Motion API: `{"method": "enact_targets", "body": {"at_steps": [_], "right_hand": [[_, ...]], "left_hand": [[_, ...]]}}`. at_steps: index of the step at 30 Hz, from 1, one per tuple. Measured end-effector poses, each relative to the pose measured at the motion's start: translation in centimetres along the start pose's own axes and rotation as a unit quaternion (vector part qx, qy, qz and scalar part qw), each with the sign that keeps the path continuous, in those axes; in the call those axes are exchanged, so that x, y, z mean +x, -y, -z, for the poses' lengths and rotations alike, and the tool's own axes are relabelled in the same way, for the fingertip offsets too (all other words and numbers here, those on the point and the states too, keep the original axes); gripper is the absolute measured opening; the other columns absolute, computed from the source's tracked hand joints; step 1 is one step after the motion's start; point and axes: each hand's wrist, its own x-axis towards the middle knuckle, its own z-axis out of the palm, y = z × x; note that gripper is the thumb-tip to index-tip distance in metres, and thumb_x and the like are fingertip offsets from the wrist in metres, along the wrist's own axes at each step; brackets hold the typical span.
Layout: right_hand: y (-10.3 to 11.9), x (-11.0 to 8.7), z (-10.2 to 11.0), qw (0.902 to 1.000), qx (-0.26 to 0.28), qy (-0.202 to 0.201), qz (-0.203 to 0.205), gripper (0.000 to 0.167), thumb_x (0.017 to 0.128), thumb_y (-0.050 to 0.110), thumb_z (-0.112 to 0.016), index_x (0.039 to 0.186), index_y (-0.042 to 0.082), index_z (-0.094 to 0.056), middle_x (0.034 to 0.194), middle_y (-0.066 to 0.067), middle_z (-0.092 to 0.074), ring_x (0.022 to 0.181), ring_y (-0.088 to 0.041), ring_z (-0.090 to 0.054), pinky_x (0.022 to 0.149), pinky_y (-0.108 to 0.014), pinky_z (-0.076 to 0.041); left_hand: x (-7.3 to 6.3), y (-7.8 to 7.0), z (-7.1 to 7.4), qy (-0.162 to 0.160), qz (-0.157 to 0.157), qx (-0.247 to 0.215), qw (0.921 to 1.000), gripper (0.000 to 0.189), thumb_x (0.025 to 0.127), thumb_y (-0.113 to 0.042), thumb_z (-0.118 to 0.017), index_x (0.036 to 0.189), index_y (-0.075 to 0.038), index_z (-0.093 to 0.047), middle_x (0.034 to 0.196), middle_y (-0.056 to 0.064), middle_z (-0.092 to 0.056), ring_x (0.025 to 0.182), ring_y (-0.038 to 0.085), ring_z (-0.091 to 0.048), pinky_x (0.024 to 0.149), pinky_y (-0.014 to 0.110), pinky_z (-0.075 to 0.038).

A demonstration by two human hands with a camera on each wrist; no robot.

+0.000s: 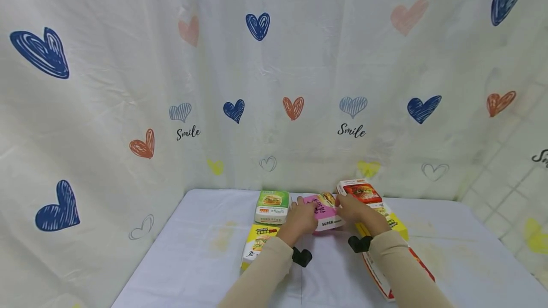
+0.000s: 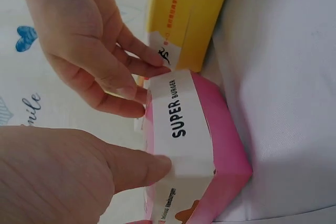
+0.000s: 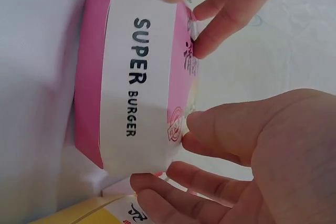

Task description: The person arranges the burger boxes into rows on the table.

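Observation:
The pink-and-white burger box [image 1: 324, 210], lettered SUPER BURGER, lies on the white-covered table between my two hands. My left hand [image 1: 301, 218] holds its left side, thumb on the white front band [image 3: 139, 77] and fingers over the top. At the right corner, my right hand [image 1: 357, 210] grips the edge of the lid; its thumb and index finger [image 3: 215, 129] meet there while other fingers reach down the side. Close to the right hand is a yellow burger box [image 2: 184, 19]. The left fingertips are partly hidden behind the lid.
To the left stand a green burger box [image 1: 272, 207] and a yellow-and-white one [image 1: 258, 241], partly behind the left forearm. On the right, a red-and-white box [image 1: 359, 190], a yellow box [image 1: 396, 225] and a longer red-edged box [image 1: 376, 274] lie in a row. A heart-printed curtain [image 1: 274, 75] hangs behind.

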Motion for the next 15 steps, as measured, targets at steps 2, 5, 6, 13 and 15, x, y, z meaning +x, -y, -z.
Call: {"method": "enact_targets", "body": {"at_steps": [2,5,6,13,15], "right_hand": [[0.02,0.08,-0.09,1.0000,-0.003,0.001,-0.003,0.025,0.099,0.016,-0.063,0.119,0.004,-0.057,0.113,-0.017,-0.060,0.099,-0.029,-0.057,0.091,-0.047,-0.051],[0.07,0.12,-0.21,0.9999,-0.003,0.002,-0.010,0.036,0.098,0.018,-0.065,0.127,0.000,-0.054,0.117,-0.019,-0.063,0.100,-0.029,-0.058,0.096,-0.051,-0.051],[0.08,0.12,-0.22,0.9999,-0.005,0.001,-0.012,0.042,0.098,0.019,-0.066,0.132,-0.001,-0.052,0.120,-0.021,-0.063,0.101,-0.029,-0.058,0.099,-0.053,-0.050],[0.20,0.08,-0.13,0.9996,-0.016,0.003,-0.023,0.065,0.098,0.024,-0.067,0.150,-0.004,-0.038,0.139,-0.030,-0.055,0.112,-0.036,-0.057,0.108,-0.063,-0.043],[0.17,0.18,-0.21,0.9996,-0.017,0.006,-0.024,0.066,0.098,0.024,-0.067,0.152,-0.002,-0.038,0.141,-0.030,-0.054,0.113,-0.036,-0.057,0.108,-0.064,-0.042]], "left_hand": [[-0.02,0.00,-0.02,0.001,-0.002,-0.001,1.0000,0.052,0.093,-0.023,-0.072,0.144,-0.028,-0.060,0.133,0.011,-0.051,0.110,0.026,-0.049,0.097,0.042,-0.048],[0.06,0.02,-0.14,-0.003,-0.006,-0.002,1.0000,0.053,0.093,-0.021,-0.072,0.143,-0.030,-0.060,0.132,0.010,-0.054,0.110,0.026,-0.050,0.101,0.043,-0.048],[0.14,0.04,-0.22,-0.006,-0.008,0.001,0.9999,0.053,0.092,-0.021,-0.073,0.143,-0.031,-0.061,0.131,0.009,-0.056,0.110,0.025,-0.051,0.102,0.043,-0.048],[0.66,0.30,-0.47,-0.031,-0.030,0.047,0.9980,0.050,0.090,-0.024,-0.075,0.138,-0.033,-0.064,0.119,0.003,-0.063,0.095,0.020,-0.051,0.087,0.035,-0.049],[0.61,0.34,-0.37,-0.038,-0.033,0.057,0.9971,0.049,0.090,-0.025,-0.075,0.137,-0.033,-0.065,0.116,0.002,-0.065,0.092,0.019,-0.053,0.082,0.035,-0.050]]}}
